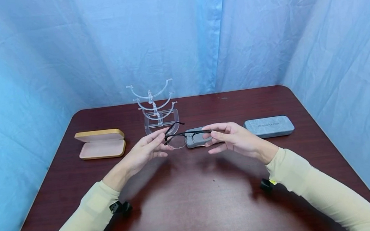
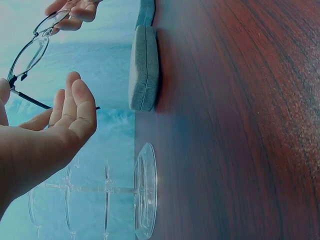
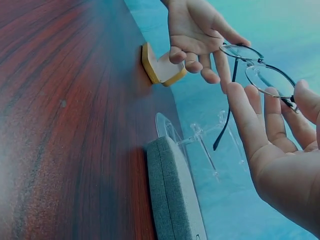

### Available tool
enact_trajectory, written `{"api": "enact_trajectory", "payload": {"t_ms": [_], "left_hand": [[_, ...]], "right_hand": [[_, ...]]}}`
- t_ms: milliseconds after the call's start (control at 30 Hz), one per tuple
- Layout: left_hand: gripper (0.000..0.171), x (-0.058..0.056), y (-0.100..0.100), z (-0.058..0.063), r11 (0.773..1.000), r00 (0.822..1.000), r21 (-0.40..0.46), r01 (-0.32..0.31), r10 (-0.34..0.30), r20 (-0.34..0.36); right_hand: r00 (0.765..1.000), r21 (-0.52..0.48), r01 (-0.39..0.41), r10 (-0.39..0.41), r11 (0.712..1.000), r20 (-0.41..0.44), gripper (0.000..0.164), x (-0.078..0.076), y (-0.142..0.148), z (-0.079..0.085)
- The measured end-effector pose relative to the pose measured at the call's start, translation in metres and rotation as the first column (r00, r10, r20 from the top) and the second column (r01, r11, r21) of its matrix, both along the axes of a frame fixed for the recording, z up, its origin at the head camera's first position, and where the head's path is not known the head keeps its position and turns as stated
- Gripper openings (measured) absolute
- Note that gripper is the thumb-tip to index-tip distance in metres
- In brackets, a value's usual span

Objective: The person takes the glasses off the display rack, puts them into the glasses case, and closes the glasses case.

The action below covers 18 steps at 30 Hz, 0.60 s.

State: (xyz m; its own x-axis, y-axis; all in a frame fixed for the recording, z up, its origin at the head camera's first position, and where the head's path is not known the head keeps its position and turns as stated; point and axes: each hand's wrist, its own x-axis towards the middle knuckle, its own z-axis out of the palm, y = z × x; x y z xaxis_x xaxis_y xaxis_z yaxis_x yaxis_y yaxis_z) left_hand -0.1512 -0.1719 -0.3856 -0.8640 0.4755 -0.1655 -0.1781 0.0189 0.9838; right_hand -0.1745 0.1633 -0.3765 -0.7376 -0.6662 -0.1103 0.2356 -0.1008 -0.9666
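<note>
A pair of eyeglasses (image 1: 178,134) with black upper rims and thin metal lower rims is held up over the table between both hands. My left hand (image 1: 144,148) pinches its left end near the hinge, thumb in front, the other fingers spread loosely behind. At the opposite end my right hand (image 1: 237,138) pinches the rim between thumb and fingers. The left temple arm (image 3: 227,120) is unfolded and points away toward the back. Behind the lenses lies a grey glasses case (image 2: 145,70), closed and partly covered by the glasses in the head view.
A clear display stand (image 1: 155,110) with several curved bars stands at the back, empty of glasses. On the left sits an open yellow case (image 1: 102,148) with a pale lining. A closed blue-grey case (image 1: 269,126) lies at the right. Blue curtains (image 1: 167,42) hang around the table.
</note>
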Motion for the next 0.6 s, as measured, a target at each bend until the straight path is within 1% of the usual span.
{"api": "enact_trajectory", "payload": {"t_ms": [200,267,333,467,600], "left_hand": [[0.06,0.0031,-0.0016,0.0007,0.997,0.996,0.037,0.071,-0.069,-0.052],[0.06,0.0032,-0.0017,0.001,0.993,0.992,0.057,0.102,-0.098,-0.074],[0.06,0.0033,-0.0015,0.0016,0.99,0.989,0.073,0.12,-0.114,-0.09],[0.065,0.0035,-0.0015,0.0027,0.989,0.987,0.081,0.127,-0.119,-0.105],[0.072,0.0044,-0.0012,0.0042,0.989,0.988,0.081,0.126,-0.117,-0.101]], "right_hand": [[0.999,-0.021,0.038,-0.038,0.999,0.012,0.039,-0.0014,-0.0014,0.0001],[0.999,-0.025,0.043,-0.043,0.999,0.016,0.038,-0.0018,-0.0015,0.0009],[0.999,-0.028,0.04,-0.039,0.999,0.014,0.038,-0.0021,-0.0011,0.002],[0.999,-0.032,0.035,-0.034,0.999,0.017,0.037,-0.0018,-0.001,0.0043],[0.999,-0.025,0.037,-0.036,0.999,0.035,0.038,-0.0004,-0.0018,0.0059]]}}
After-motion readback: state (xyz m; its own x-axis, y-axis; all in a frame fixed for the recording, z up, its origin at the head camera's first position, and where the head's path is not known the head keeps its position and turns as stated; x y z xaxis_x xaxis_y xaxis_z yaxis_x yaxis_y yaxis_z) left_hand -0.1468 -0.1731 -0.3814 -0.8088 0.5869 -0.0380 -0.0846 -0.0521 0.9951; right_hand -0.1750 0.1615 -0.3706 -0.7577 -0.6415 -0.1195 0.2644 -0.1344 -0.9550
